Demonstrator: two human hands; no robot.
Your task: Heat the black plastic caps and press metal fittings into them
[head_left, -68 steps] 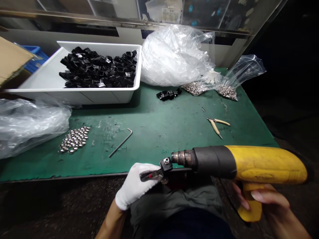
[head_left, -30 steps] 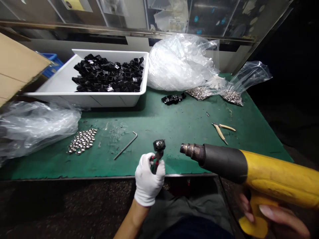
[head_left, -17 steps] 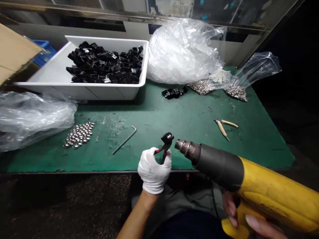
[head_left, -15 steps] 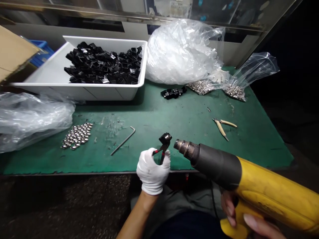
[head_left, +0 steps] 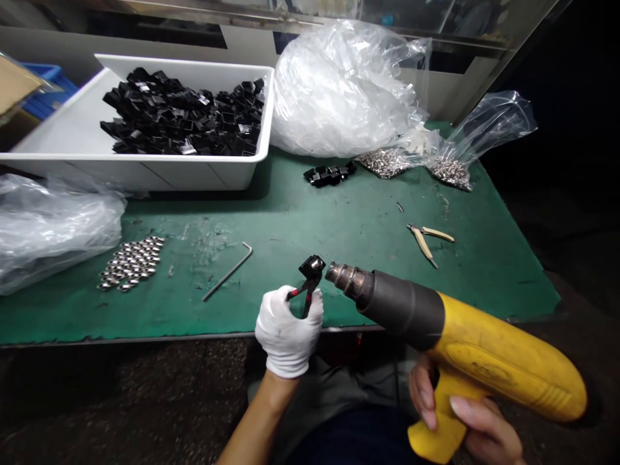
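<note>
My left hand (head_left: 289,332), in a white glove, is closed round the handles of pliers (head_left: 307,294) with black and red grips. A small black plastic part (head_left: 312,265) sits in the jaws, above the table's front edge. My bare right hand (head_left: 465,413) wraps the handle of a yellow heat gun (head_left: 504,352). The gun's metal nozzle (head_left: 349,279) points left at the black part, with a small gap between them. Whether the gun is running I cannot tell.
On the green mat (head_left: 300,219) lie a hex key (head_left: 227,271), small metal pieces (head_left: 132,261) and cream-handled nippers (head_left: 423,244). Behind stand a white tray (head_left: 194,173) of black parts, a large plastic bag (head_left: 339,90) and bags of metal pieces (head_left: 450,171). More black parts (head_left: 329,174) lie near.
The heat gun has shifted left, and its nozzle now sits closer to the black part. The whole view has slid slightly. The left hand's grip on the pliers stays the same.
</note>
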